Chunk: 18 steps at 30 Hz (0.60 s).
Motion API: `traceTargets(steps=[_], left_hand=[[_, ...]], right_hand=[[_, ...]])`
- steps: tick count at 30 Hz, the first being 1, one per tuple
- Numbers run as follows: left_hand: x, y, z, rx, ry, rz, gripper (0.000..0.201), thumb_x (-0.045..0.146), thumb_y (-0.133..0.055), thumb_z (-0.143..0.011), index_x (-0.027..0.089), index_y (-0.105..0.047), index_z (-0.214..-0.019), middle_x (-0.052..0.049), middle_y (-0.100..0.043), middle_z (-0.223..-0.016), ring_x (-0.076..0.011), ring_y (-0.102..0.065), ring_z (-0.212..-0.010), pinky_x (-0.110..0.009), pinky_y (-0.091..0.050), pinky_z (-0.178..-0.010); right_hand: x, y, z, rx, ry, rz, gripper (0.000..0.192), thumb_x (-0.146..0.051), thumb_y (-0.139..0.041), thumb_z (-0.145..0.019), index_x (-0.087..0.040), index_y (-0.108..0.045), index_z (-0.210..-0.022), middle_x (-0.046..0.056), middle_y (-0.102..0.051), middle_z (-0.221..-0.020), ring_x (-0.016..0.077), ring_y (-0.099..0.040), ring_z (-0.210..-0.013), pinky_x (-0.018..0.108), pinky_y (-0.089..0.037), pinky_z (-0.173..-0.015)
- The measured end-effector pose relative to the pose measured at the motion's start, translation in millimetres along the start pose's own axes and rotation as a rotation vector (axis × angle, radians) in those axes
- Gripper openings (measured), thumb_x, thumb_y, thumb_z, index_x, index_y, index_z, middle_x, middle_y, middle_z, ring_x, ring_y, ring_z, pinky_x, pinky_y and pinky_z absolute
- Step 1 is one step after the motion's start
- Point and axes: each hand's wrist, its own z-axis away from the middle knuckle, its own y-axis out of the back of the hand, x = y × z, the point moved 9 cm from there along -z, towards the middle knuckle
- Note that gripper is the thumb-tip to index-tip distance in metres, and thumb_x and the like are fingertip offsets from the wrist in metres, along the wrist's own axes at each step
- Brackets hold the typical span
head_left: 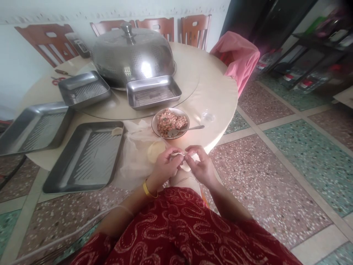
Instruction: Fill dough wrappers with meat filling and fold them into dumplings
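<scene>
My left hand (164, 165) and my right hand (200, 165) meet at the table's near edge, both pinching one pale dumpling (178, 156) between their fingertips. A stack of round dough wrappers (155, 151) lies on a clear plastic sheet just left of my left hand. Behind my hands stands a bowl of minced filling (170, 122) with a metal spoon (187, 129) resting in it. One folded dumpling (117, 131) sits at the far edge of the nearest steel tray (85, 158).
Three more steel trays (153, 92) (82, 88) (33, 127) lie on the round table (217, 95), behind them a big perforated steel dome cover (132, 55). Scissors (59, 79) lie far left. Wooden chairs line the wall; pink cloth (237, 55) drapes one at right.
</scene>
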Motion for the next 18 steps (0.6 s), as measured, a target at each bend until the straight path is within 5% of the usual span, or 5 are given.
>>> traceTargets(steps=[7,18], left_hand=[[4.0,2.0,2.2,0.03,0.001,-0.011,0.013,0.027,-0.061,-0.075,0.017,-0.06,-0.084,0.005,-0.057,-0.062,-0.0076,-0.055,-0.053,-0.02,-0.048,-0.054],[2.6,-1.4,1.3,0.045,-0.035,-0.004,0.014,0.028,-0.062,-0.075,0.017,-0.06,-0.083,0.004,-0.058,-0.064,-0.0089,-0.055,-0.055,-0.02,-0.049,-0.052]], right_hand=[[8.1,-1.4,2.4,-0.034,-0.023,0.029,0.018,-0.031,-0.065,-0.087,-0.025,-0.062,-0.104,0.006,-0.068,-0.101,0.0212,-0.065,-0.097,0.037,-0.056,-0.082],[-2.2,2.4,4.7,0.079,0.069,0.072,0.008,-0.025,-0.062,-0.089,-0.025,-0.069,-0.085,0.005,-0.07,-0.09,0.0201,-0.065,-0.088,0.037,-0.055,-0.076]])
